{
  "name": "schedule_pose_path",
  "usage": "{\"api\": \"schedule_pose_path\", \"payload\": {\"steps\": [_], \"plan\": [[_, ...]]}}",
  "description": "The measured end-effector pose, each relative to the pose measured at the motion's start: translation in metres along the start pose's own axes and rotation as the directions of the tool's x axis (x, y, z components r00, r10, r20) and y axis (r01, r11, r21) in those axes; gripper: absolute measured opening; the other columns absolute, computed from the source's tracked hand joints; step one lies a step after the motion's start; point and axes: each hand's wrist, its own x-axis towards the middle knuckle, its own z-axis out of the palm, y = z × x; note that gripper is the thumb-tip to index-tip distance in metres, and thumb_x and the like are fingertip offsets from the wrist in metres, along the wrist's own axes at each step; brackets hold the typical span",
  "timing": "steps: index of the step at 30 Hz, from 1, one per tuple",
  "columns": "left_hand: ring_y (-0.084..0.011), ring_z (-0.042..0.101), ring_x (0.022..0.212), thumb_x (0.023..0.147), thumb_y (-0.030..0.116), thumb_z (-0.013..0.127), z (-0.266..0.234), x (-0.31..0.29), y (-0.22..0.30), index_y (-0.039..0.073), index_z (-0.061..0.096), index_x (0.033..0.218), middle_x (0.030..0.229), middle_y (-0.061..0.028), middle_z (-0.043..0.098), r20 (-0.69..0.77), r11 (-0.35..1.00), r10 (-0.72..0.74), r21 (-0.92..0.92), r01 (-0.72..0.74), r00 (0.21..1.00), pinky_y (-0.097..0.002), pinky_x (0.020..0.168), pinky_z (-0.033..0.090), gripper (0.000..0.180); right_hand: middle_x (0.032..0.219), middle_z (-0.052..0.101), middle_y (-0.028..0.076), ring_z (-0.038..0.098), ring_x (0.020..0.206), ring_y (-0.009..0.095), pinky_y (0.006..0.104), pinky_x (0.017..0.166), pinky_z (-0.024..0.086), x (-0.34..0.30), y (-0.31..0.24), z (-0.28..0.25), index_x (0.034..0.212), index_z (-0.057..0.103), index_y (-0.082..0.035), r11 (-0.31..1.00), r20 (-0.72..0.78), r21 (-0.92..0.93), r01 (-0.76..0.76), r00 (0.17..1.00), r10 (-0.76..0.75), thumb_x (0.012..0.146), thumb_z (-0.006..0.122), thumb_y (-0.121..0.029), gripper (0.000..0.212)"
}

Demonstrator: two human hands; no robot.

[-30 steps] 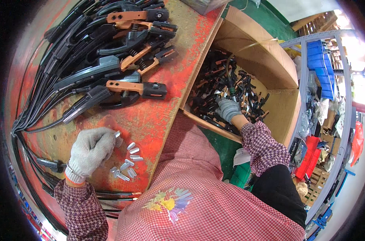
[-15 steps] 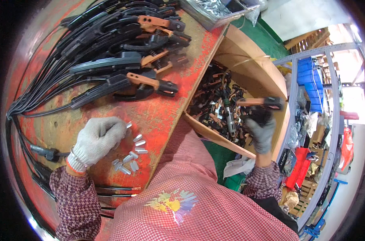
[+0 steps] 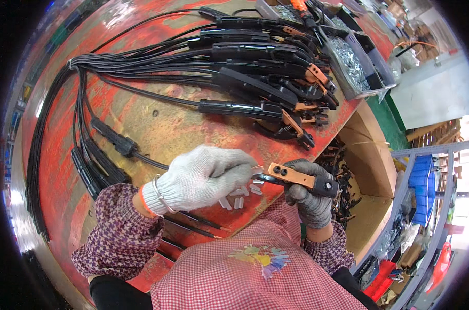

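My left hand (image 3: 206,178), in a white knit glove, is closed with its fingertips pinched together. Bare copper strands (image 3: 257,169) poke out at the fingertips, and a black cable (image 3: 150,162) runs in under the hand. My right hand (image 3: 312,199), in a grey glove, grips the welding electrode holder head (image 3: 292,174), a copper-coloured bar with two holes and a black jaw tip. The strands are right beside the head's rear end; whether they touch it I cannot tell. Several small silvery metal sleeves (image 3: 238,201) lie on the table under my hands.
Finished black-handled electrode holders (image 3: 255,111) lie bundled across the red worn table (image 3: 183,126). A cardboard box (image 3: 371,157) of holder heads stands at the right. Bins of metal parts (image 3: 350,62) sit at the far edge. Stripped cable ends (image 3: 201,222) lie near my apron.
My right hand has come up from the box to the table with the holder head. My left hand has left the sleeves and now meets it with the copper strands. The view has shifted.
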Motion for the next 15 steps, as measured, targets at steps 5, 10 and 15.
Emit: {"api": "schedule_pose_path", "payload": {"steps": [5,10,15], "plan": [[-0.0075,0.062,0.076,0.095,0.015,0.053,-0.007,-0.004,0.001,-0.003,0.060,0.115,0.090,-0.0039,0.066,-0.015,0.986,0.074,0.152,-0.071,0.997,-0.0240,0.067,0.052,0.028,0.092,0.068,0.007,0.063,0.076,0.010,0.0246,0.068,0.053,0.002,0.008,0.011,0.105,0.068,0.000,1.000,-0.023,0.002,0.011,1.000,-0.011,0.068,0.087,-0.024,0.049],[-0.0104,0.065,0.078,0.095,0.015,0.053,-0.009,-0.002,-0.005,-0.005,0.059,0.116,0.092,-0.0060,0.067,0.005,0.969,0.124,0.215,-0.123,0.992,-0.0253,0.070,0.054,0.029,0.091,0.068,0.009,0.062,0.062,0.012,0.0232,0.053,0.051,0.004,0.016,0.008,0.107,0.065,0.002,0.994,-0.030,0.082,-0.073,0.997,0.076,0.070,0.086,-0.026,0.050],[-0.0141,0.067,0.080,0.096,0.016,0.053,-0.017,0.005,0.003,-0.004,0.059,0.117,0.094,-0.0097,0.068,0.155,0.978,0.040,0.199,-0.071,0.987,-0.0273,0.072,0.056,0.030,0.087,0.068,0.011,0.059,0.055,0.012,0.0234,0.044,0.046,0.009,0.027,-0.002,0.110,0.061,0.003,0.898,0.090,0.374,-0.231,0.973,0.213,0.070,0.085,-0.023,0.053]]}}
